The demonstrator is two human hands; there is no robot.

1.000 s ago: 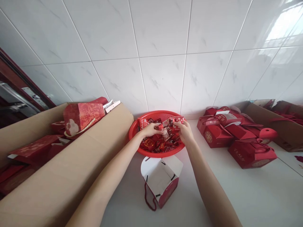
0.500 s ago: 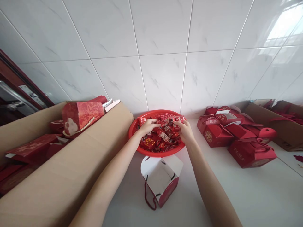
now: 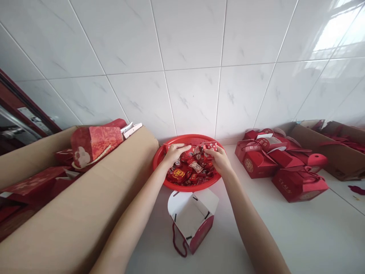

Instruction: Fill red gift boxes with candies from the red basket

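Observation:
Red-wrapped candies (image 3: 196, 166) fill a red plastic basket (image 3: 194, 188) by the tiled wall. Inside its far part, my left hand (image 3: 173, 155) is closed on a red candy packet (image 3: 187, 153) with pale lettering. My right hand (image 3: 221, 160) pinches another red packet with white dots (image 3: 210, 147) at the basket's right side. Just in front of the basket stands an open gift box (image 3: 190, 217), white inside and red outside, with a dark red cord handle (image 3: 177, 241). No candy shows in it.
On the left, a large cardboard carton (image 3: 114, 179) holds red gift boxes (image 3: 97, 142). Several closed red boxes (image 3: 299, 184) cluster on the white counter (image 3: 308, 232) at right, with another carton (image 3: 336, 161) beyond them. White tiles (image 3: 191, 99) rise behind the basket.
The view has shifted slightly. My right hand has drawn a little inward with the dotted packet, and the lettered packet now shows more clearly under my left fingers.

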